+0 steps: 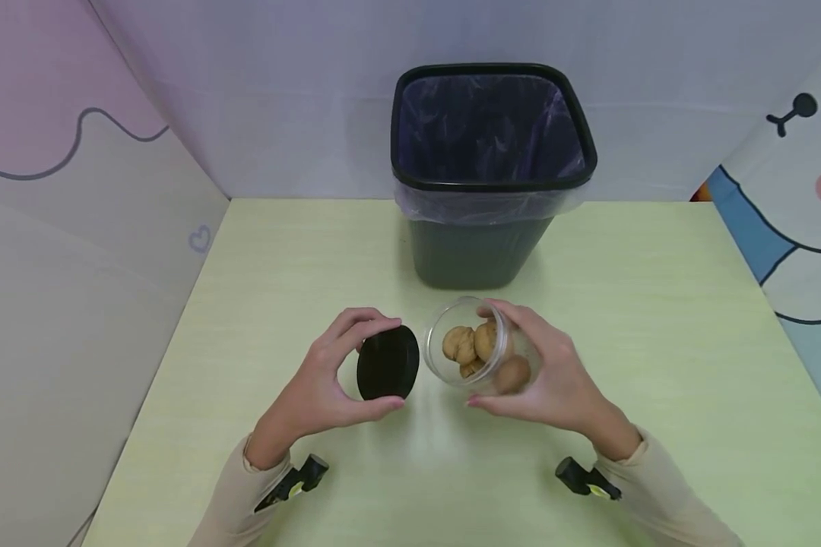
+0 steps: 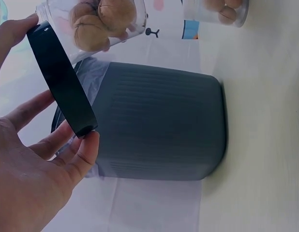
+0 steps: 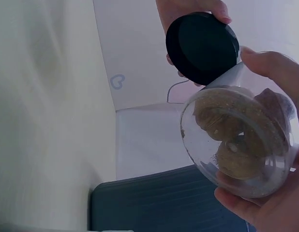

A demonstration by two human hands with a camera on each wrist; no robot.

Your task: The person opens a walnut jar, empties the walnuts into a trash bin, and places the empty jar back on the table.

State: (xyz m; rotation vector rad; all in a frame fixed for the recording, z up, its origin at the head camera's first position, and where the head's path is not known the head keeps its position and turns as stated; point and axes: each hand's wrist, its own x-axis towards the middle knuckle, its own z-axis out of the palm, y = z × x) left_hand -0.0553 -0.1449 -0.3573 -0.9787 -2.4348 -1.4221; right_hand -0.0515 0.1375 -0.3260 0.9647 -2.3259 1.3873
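Note:
My left hand (image 1: 335, 372) pinches a round black lid (image 1: 387, 363) by its edge, thumb on one side and fingers on the other. The lid is tilted on edge, apart from the jar. My right hand (image 1: 543, 372) grips a clear jar (image 3: 236, 140) with its mouth uncovered and leaning toward the lid. Several brown walnuts (image 1: 460, 345) lie inside the jar. In the left wrist view, part of another clear container (image 2: 215, 14) with brown nuts shows lower down, cut off by the frame edge.
A dark grey bin (image 1: 479, 251) lined with a plastic bag (image 1: 492, 209) stands at the back of the pale table (image 1: 301, 251). White fabric walls with printed drawings enclose the table's back and sides.

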